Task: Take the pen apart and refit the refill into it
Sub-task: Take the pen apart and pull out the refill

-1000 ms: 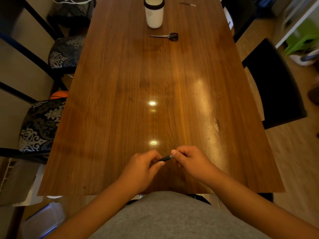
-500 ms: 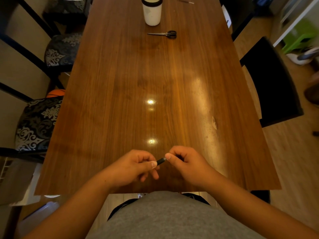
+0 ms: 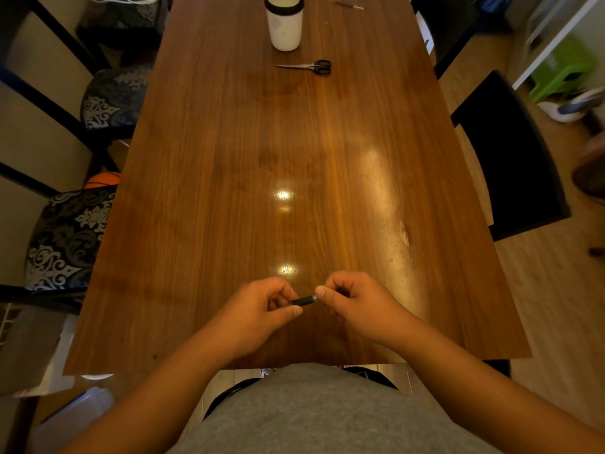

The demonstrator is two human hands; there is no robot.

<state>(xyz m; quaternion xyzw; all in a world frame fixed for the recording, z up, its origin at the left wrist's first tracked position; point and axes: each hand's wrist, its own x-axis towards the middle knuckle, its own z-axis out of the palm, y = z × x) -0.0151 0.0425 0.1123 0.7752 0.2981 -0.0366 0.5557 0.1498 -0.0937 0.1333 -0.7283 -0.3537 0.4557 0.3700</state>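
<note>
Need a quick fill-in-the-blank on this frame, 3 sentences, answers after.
1. Both hands, left and right, grip a dark ____ between them.
2. The scissors lie on the table just in front of the white ____.
3. The scissors' handles are ____ in colour.

Answers: pen; cup; black

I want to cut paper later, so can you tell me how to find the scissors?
Look to the far end of the long wooden table, away from the person. A white cup with a black rim stands there, and the scissors lie flat just in front of it. They have black handles and thin silver blades, closed and pointing left.
</note>
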